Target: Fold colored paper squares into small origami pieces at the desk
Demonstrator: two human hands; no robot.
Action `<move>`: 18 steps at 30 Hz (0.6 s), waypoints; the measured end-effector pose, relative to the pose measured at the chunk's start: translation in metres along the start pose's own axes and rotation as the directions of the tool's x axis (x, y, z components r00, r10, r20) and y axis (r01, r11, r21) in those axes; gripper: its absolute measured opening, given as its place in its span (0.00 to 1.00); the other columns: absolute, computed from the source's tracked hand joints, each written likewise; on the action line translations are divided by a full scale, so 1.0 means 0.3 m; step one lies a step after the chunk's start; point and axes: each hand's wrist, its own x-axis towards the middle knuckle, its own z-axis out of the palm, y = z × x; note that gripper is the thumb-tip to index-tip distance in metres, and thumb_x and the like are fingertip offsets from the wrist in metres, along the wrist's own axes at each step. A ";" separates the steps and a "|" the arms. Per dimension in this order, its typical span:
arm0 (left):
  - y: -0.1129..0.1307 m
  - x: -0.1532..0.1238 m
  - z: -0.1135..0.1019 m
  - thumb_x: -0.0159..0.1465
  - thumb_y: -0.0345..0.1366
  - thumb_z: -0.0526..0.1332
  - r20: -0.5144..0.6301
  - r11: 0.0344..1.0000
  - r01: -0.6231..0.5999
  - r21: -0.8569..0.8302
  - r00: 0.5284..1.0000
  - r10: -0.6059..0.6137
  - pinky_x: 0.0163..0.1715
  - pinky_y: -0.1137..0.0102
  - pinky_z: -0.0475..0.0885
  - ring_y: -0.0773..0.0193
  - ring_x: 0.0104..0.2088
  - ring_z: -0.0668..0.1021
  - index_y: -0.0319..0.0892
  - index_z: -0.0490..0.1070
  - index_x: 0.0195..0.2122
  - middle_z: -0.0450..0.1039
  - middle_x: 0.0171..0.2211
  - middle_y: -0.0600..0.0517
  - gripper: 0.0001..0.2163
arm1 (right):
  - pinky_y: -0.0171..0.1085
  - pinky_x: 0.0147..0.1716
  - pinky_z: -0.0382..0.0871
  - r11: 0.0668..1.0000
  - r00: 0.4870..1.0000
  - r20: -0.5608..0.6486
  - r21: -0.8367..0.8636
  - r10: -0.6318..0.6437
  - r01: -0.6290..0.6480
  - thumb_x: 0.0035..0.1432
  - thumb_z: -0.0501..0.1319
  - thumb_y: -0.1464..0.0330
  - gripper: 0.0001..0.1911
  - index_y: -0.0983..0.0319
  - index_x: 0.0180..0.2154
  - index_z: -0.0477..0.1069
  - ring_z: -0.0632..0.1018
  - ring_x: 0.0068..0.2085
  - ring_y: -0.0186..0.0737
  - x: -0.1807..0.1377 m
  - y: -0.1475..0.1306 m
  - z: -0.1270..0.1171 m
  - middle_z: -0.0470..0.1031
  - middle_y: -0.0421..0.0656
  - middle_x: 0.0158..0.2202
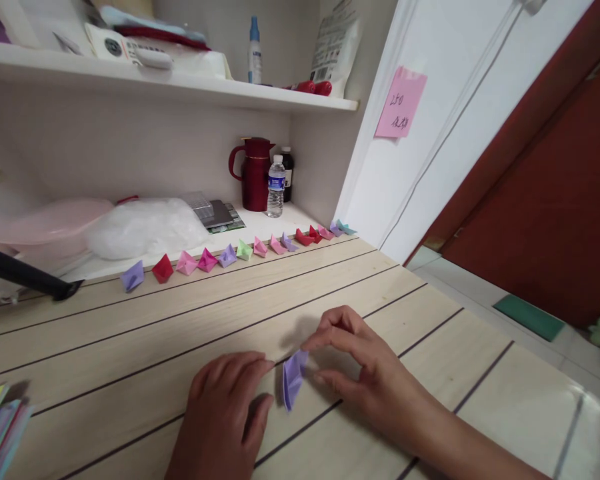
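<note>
A small piece of folded purple paper [294, 379] stands on the wood-patterned table between my hands. Just right of it is my right hand [357, 353]; its index fingertip touches or nearly touches the paper's upper corner, while the thumb stays apart from it. My left hand [230, 407] rests on the left, thumb and fingers apart, with a small gap to the paper. Along the table's back edge runs a row of several folded paper boats, among them a purple boat [133, 276], a red boat [163, 269] and a green boat [245, 251].
Colourful paper sheets [3, 427] lie at the left edge. Behind the boats are a bag of white stuffing [147, 228], a dark red jug [255, 175] and a water bottle [276, 188]. A black pole [25, 272] reaches in from the left. A shelf [180, 83] hangs above.
</note>
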 end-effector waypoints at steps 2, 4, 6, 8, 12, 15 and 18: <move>0.000 0.002 -0.003 0.60 0.30 0.58 -0.001 0.999 -0.032 0.018 1.000 0.032 0.39 0.59 0.75 0.58 0.41 0.81 0.49 0.69 0.46 0.80 0.42 0.53 0.14 | 0.38 0.40 0.70 0.999 1.000 0.011 -0.032 0.001 0.000 0.52 0.63 0.83 0.18 0.54 0.37 0.78 0.72 0.40 0.39 -0.002 0.012 0.008 0.65 0.41 0.38; 0.001 0.003 -0.006 0.60 0.30 0.58 -0.010 0.998 -0.057 0.027 0.998 0.058 0.38 0.59 0.75 0.58 0.41 0.81 0.49 0.71 0.44 0.80 0.42 0.53 0.12 | 0.35 0.35 0.69 0.999 0.999 0.033 -0.050 -0.004 0.006 0.53 0.62 0.83 0.19 0.53 0.37 0.79 0.72 0.36 0.37 -0.005 0.024 0.020 0.64 0.40 0.35; 0.001 0.004 -0.010 0.61 0.30 0.57 -0.016 0.997 -0.068 0.030 0.998 0.068 0.38 0.59 0.76 0.58 0.40 0.81 0.49 0.72 0.43 0.80 0.41 0.52 0.11 | 0.34 0.34 0.68 0.997 0.999 0.049 -0.069 -0.022 0.025 0.54 0.62 0.82 0.20 0.52 0.38 0.79 0.72 0.36 0.36 -0.006 0.031 0.035 0.64 0.40 0.35; 0.003 0.005 -0.012 0.61 0.30 0.57 -0.015 0.998 -0.062 0.031 0.998 0.062 0.37 0.59 0.77 0.58 0.40 0.82 0.49 0.72 0.42 0.80 0.41 0.52 0.11 | 0.35 0.34 0.68 0.994 0.997 0.060 -0.096 -0.050 0.055 0.55 0.61 0.82 0.19 0.52 0.39 0.79 0.72 0.36 0.36 -0.006 0.035 0.050 0.65 0.40 0.36; 0.006 0.006 -0.012 0.62 0.29 0.57 -0.016 0.999 -0.030 0.021 0.999 0.031 0.37 0.57 0.78 0.58 0.40 0.82 0.49 0.73 0.42 0.80 0.41 0.52 0.11 | 0.35 0.35 0.68 0.985 0.993 0.047 -0.135 -0.105 0.110 0.57 0.62 0.80 0.17 0.53 0.39 0.80 0.73 0.36 0.36 0.003 0.044 0.069 0.66 0.41 0.36; 0.006 0.000 -0.009 0.62 0.29 0.56 -0.010 1.000 0.003 0.003 1.000 -0.003 0.39 0.57 0.78 0.57 0.41 0.82 0.49 0.74 0.41 0.80 0.42 0.52 0.11 | 0.35 0.35 0.67 0.971 0.989 0.023 -0.184 -0.148 0.150 0.57 0.63 0.79 0.15 0.54 0.39 0.80 0.73 0.36 0.36 0.015 0.053 0.077 0.67 0.41 0.36; 0.002 -0.008 -0.005 0.62 0.29 0.57 -0.017 0.999 0.044 -0.032 0.999 -0.044 0.40 0.57 0.77 0.57 0.41 0.82 0.48 0.75 0.42 0.81 0.41 0.51 0.11 | 0.36 0.35 0.66 0.934 0.978 -0.012 -0.297 -0.209 0.196 0.57 0.64 0.78 0.11 0.57 0.36 0.80 0.72 0.36 0.38 0.023 0.045 0.083 0.68 0.42 0.35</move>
